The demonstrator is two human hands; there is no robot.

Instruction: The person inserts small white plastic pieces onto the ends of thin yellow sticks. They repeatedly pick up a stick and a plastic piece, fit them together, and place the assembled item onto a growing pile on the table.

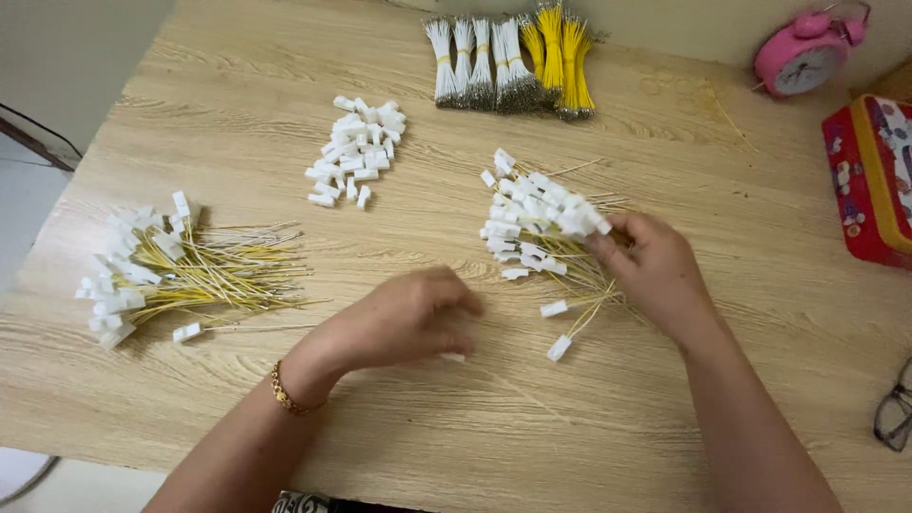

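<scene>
My right hand reaches into a heap of white plug connectors on yellow and white wires in the middle of the wooden table, its fingertips pinching one connector at the heap's right side. My left hand rests curled and blurred on the table to the left of that heap, with a small white piece just showing under its fingers. Two loose wired connectors lie between the hands.
A second heap of wired connectors lies at the left. A pile of bare white connectors sits behind. Bundled white and yellow wires lie at the back. A pink alarm clock, a red tin and glasses are at the right.
</scene>
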